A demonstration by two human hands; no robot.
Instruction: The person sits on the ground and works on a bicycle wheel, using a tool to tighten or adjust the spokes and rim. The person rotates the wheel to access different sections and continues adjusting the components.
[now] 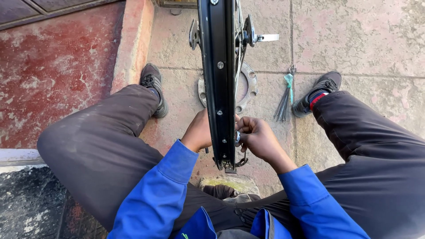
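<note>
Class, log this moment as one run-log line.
left hand: steadying bicycle wheel rim | right hand: pinching small silver part at rim | spoke bundle, metal ring: on paving

Spoke bundle [284, 99], metal ring [249, 86] on paving

Single head-worn view, looking steeply down, close over knees and paved floor [354, 40]; lowest edge probably cut off.
</note>
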